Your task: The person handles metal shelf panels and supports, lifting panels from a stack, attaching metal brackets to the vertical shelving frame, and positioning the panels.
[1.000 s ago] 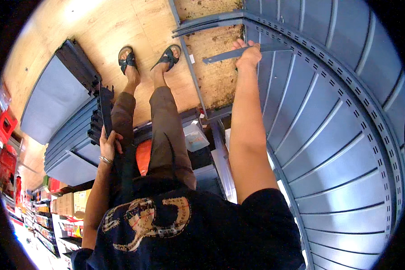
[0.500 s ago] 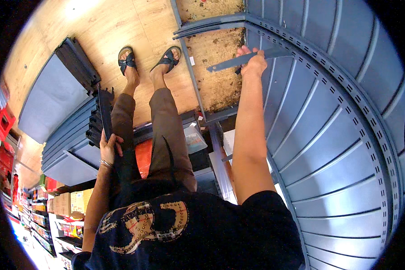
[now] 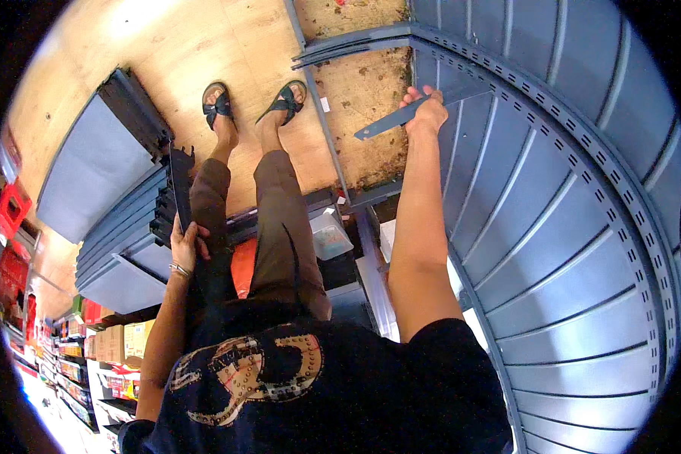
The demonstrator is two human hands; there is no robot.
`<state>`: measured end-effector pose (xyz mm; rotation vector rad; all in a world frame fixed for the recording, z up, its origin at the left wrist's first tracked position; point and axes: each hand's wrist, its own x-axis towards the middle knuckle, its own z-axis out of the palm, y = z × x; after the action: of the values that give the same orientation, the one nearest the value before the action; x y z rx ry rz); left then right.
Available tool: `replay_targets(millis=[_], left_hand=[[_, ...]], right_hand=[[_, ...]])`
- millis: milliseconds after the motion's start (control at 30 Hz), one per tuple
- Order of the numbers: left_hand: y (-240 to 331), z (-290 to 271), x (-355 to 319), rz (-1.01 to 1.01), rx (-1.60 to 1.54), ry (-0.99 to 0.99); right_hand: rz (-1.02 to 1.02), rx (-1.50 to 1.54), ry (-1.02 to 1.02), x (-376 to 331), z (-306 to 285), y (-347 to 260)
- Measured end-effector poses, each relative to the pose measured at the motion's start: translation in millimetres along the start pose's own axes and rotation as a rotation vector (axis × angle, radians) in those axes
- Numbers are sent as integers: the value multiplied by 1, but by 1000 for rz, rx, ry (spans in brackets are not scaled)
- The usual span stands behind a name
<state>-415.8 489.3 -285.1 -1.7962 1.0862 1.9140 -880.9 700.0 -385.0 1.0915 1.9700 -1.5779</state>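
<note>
While the right hand (image 3: 425,113) gripped a grey metal bracket (image 3: 390,121) at upper right | left hand (image 3: 185,242) held a dark bracket (image 3: 180,185) at centre left | grey shelf panels (image 3: 121,227) stacked beside.

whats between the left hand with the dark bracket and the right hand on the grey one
In the head view, the person's own legs in brown trousers lie between the left hand and right hand.

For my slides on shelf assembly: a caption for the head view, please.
Right hand holds a grey bracket at the slotted upright; left hand grips another bracket.
</note>
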Motion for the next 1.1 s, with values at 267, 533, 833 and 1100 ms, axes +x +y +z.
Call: replay_targets(millis=[267,533,833,1100], left_hand=[[0,-16,5,74,92,-40],[-2,-27,4,31,-24,-50],[-5,-25,-1,32,5,-54],[1,-19,-3,69,23,-21]], right_hand=[[-59,-125,52,-4,4,4],[-64,-122,-28,-8,-10,15],[-60,328,-53,13,45,-1],[80,-6,-30,-11,0,13]])
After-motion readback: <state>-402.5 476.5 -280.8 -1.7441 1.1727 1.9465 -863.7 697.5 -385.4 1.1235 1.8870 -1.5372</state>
